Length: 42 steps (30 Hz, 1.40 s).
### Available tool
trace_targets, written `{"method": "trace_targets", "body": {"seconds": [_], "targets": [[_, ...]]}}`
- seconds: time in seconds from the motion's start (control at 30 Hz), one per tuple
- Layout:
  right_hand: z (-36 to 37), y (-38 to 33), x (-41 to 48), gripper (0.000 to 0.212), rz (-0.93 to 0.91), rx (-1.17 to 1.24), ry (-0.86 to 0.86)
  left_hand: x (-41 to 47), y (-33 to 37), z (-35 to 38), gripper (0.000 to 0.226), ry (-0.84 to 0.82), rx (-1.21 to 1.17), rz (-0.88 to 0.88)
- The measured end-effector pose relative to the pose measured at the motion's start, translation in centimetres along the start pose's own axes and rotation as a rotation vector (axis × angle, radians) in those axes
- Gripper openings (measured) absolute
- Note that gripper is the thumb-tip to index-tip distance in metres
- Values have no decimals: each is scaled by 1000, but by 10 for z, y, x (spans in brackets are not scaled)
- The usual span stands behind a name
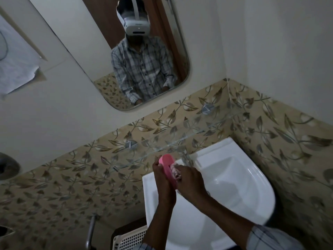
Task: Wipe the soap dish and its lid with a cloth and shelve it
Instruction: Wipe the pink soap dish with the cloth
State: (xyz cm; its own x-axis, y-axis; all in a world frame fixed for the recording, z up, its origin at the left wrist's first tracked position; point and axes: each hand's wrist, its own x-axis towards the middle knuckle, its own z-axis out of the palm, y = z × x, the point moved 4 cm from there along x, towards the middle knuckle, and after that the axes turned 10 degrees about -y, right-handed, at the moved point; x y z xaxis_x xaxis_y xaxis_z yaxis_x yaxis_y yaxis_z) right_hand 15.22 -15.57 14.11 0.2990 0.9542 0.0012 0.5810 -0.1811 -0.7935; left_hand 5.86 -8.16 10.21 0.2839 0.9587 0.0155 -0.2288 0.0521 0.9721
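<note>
A pink soap dish piece (pixel 168 164) is held upright over the back left of the white sink (pixel 234 179). My left hand (pixel 163 179) grips it from the left side. My right hand (pixel 189 179) is closed on a bunched pink-and-white cloth (pixel 176 171) and presses it against the dish's right face. Whether this piece is the dish or its lid cannot be told. A clear glass shelf (pixel 180 141) runs along the leaf-patterned tiles just above and behind the hands.
A tap (pixel 186 156) stands at the sink's back edge beside the hands. A mirror (pixel 126 51) hangs above on the wall. A white perforated basket (pixel 129 239) sits below the sink's left side, next to a metal pipe (pixel 91 231). Papers (pixel 16 56) hang at the left.
</note>
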Motion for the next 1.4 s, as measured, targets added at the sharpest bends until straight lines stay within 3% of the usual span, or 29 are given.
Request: {"method": "trace_targets", "body": {"seconds": [0.07, 0.2, 0.33, 0.43, 0.57, 0.63, 0.7, 0.77, 0.83, 0.97, 1.03, 1.13, 1.2, 1.27, 1.33, 1.4], "targets": [[-9, 6, -1, 15, 35, 255, -71, -2, 0, -10, 39, 26, -96, -63], [-39, 43, 2, 11, 210, 435, 164, -4, 2, -23, 68, -41, -396, -179], [-10, 48, -18, 11, 237, 748, 39, -8, 3, -13, 68, -102, -426, -208], [10, 46, -28, 15, 214, 784, 60, -8, -1, -10, 59, 33, -211, -153], [14, 57, -23, 30, 271, 880, 67, -5, 7, -12, 42, 291, 391, -19], [13, 59, -22, 31, 262, 918, 90, -5, 14, -8, 53, 308, 657, 78], [9, 58, -23, 30, 233, 830, 154, -2, 11, -6, 76, 226, 748, 7], [6, 50, -24, 29, 152, 684, 178, -1, 3, -4, 87, 110, 625, -226], [6, 40, -27, 31, 31, 467, 246, -2, -2, -2, 94, 20, 362, -345], [10, 22, -38, 36, -147, 271, 337, 1, -9, -5, 77, -26, 304, -449], [10, 21, -36, 33, -148, 356, 230, 0, -5, -6, 62, -83, 230, -467], [6, 30, -27, 24, 28, 684, -13, -5, -1, -15, 57, -201, -137, -634], [-6, 40, -20, 19, 194, 1018, -24, -8, 3, -25, 58, -290, -325, -744], [-24, 49, -10, 29, 252, 1155, 45, -9, 8, -32, 60, -357, -445, -818], [-44, 53, 4, 33, 129, 918, 121, -9, 12, -33, 65, -388, -431, -851], [-59, 37, 14, 32, -170, 574, 135, -5, 13, -28, 66, -389, -358, -868]]}}
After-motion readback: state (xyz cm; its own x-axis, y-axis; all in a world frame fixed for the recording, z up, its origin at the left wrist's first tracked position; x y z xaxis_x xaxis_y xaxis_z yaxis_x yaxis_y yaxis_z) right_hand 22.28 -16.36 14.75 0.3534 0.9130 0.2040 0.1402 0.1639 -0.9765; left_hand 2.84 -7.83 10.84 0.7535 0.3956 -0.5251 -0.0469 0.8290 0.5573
